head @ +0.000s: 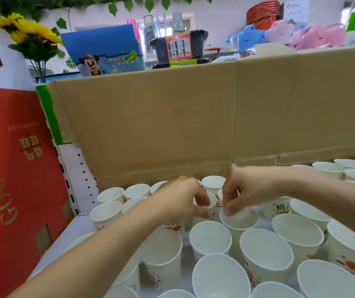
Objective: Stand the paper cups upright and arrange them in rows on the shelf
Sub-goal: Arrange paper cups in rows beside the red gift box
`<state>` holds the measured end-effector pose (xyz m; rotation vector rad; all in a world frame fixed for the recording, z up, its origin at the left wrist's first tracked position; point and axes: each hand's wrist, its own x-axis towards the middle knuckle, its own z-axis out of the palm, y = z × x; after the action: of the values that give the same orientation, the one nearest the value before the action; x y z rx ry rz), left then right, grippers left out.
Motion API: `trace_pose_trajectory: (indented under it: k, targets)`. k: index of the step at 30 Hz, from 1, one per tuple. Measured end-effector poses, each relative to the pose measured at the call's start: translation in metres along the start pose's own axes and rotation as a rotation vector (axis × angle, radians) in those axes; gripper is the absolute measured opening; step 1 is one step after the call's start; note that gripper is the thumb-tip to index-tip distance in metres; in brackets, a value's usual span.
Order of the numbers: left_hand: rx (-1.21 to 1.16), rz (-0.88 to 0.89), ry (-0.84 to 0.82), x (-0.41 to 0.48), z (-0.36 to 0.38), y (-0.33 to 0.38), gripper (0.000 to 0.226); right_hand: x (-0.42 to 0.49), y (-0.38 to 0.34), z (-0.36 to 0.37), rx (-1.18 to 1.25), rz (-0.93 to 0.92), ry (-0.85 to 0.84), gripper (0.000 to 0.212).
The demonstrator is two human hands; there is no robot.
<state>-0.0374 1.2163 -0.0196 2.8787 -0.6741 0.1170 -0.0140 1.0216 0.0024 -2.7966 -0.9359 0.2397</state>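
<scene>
"At the centre of the frame, what does each hand hold?" asks the student.

"The left hand (180,198) has its fingers curled, thumb and fingertips closed on the rim of a printed cup (213,208)," the instructor replies. "The right hand (245,190), just beside it, is curled likewise and pinches the far rim of a second cup (244,219), whose mouth faces up. The two hands are near each other but apart."

"Where do those two cups stand?"

"Both sit among the other paper cups (211,237), which stand mouth-up on the white shelf (73,231). These fill the lower half of the frame, from lower left to the right edge. Whether the first cup rests on the shelf or is lifted cannot be told, as the left hand hides its base."

"What lies around them?"

"A cardboard wall (161,117) rises directly behind the cups across the middle of the frame. A red box (11,173) with gold lettering stands at the left edge, beside a white perforated panel (79,175). Above the cardboard, at upper left, are sunflowers (26,31) and a blue box (105,50) with a cartoon figure. At top right are stacked red bowls (262,14)."
</scene>
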Motion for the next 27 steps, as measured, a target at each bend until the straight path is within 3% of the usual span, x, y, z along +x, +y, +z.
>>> trace_pose_trajectory:
  k: [4, 16, 18, 23, 27]
  targets:
    - [0.047, 0.02, -0.002, 0.008, 0.006, 0.0, 0.013, -0.004, 0.005, 0.007, -0.143, 0.041, -0.085, 0.004]
    - [0.033, 0.015, -0.058, 0.01, 0.001, -0.009, 0.019, -0.028, 0.002, -0.016, -0.221, 0.237, -0.306, 0.025]
    - [0.016, 0.012, -0.034, 0.01, 0.003, -0.006, 0.022, -0.025, 0.004, -0.02, -0.199, 0.202, -0.228, 0.024]
    - [0.079, 0.038, 0.02, 0.013, 0.004, -0.004, 0.013, -0.001, 0.015, -0.015, -0.064, 0.092, 0.172, 0.034]
    - [0.086, 0.029, 0.007, 0.012, 0.003, -0.008, 0.012, 0.014, 0.013, 0.003, -0.112, 0.168, 0.097, 0.046]
